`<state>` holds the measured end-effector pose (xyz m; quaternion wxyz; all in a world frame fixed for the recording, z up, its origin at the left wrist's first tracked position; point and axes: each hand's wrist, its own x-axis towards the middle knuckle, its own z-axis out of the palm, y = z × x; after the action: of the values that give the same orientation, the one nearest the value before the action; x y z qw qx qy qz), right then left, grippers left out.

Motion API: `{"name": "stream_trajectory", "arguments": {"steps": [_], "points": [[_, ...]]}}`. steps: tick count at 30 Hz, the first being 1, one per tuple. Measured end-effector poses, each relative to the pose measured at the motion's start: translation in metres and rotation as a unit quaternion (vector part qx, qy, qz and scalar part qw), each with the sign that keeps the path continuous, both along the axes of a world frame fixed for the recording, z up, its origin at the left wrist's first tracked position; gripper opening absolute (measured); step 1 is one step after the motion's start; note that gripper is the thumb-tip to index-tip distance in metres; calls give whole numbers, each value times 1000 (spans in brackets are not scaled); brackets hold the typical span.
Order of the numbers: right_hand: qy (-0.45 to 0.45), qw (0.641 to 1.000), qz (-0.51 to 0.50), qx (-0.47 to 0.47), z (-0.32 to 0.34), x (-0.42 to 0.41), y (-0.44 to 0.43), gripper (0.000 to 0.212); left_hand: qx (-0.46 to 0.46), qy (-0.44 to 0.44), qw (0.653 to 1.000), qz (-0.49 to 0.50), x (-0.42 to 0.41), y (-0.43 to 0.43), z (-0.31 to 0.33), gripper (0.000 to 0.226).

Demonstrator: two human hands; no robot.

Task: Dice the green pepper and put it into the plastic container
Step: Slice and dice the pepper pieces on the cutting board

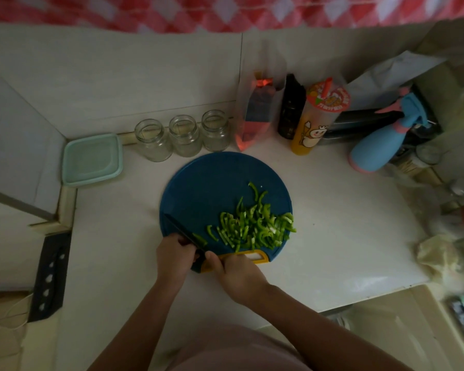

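Observation:
A pile of green pepper strips (255, 226) lies on the right half of a round blue cutting board (212, 183). One loose strip (200, 239) sits beside a dark knife (180, 228) whose blade slants across the board's near left part. My right hand (236, 274) grips the knife's handle end at the board's yellow handle (255, 255). My left hand (173, 254) has its fingers curled over the near part of the blade. A pale green plastic container (91, 159) with its lid on stands at the far left of the counter.
Three glass jars (184, 135) stand behind the board. To their right are a pink pouch (252, 116), a dark bottle (291, 108), an orange drink cup (316, 116) and a blue spray bottle (381, 140). A dark knife sheath (51, 274) lies at the left.

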<state>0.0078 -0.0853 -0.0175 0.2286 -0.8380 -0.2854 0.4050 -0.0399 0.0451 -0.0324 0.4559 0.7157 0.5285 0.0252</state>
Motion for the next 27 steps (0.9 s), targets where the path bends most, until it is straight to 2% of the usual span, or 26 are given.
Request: {"name": "stream_trajectory", "arguments": {"steps": [1,2,3,5,8,10,15,16,19,22,25,27], "points": [[-6,1000,12,-1,1,2,1,92,2,-7,1000,2,0,0,-1,6],[-2,1000,12,3,1,5,1,99,7,-12,1000,1,-1,-1,-2,6],[-1,1000,9,2,3,5,3,90,16,-14,1000,-4,-1,-1,-2,5],[42,999,-18,-12,6,9,3,50,38,-9,999,-20,-1,-2,-2,4],[94,995,-22,-19,1,13,4,48,47,-10,998,-30,-1,-2,-1,6],[67,997,-24,-8,4,16,9,74,44,-12,998,-33,0,-1,1,10],[50,998,5,-25,8,23,24,89,41,-17,998,-38,0,-1,3,17],[45,999,9,-28,9,23,29,86,41,-12,998,-39,-1,-1,4,21],[26,999,11,-40,9,22,40,55,34,1,999,-40,-3,-2,8,28],[1,999,5,-37,7,20,45,56,9,8,999,-44,-6,1,10,26],[-9,999,5,-43,5,17,40,55,-50,-19,999,0,-6,1,12,21],[-10,999,1,-41,6,15,33,54,-39,-20,999,8,-4,-2,15,24]]}}
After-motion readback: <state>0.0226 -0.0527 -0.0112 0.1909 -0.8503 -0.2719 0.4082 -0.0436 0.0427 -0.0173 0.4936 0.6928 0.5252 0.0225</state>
